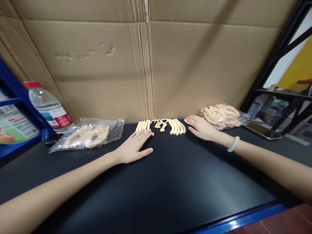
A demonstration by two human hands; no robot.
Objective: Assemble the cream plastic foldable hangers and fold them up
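Observation:
My left hand (133, 148) lies flat on the black table (156, 188), fingers apart, its tips touching a row of straight cream plastic pieces (143, 125). My right hand (201, 128), with a pale bead bracelet (233, 144) on the wrist, also rests flat and holds nothing; its fingertips are just right of a row of curved cream pieces (177, 126). Between the two rows lie small cream hooks (161, 123). All the loose pieces sit along the table's far edge, against the cardboard.
A clear bag of cream parts (87, 134) lies at the left, another bag (223, 116) at the right. A water bottle (47, 107) stands far left by a blue shelf. A phone (262, 130) lies at the right. A cardboard wall (151, 65) closes the back.

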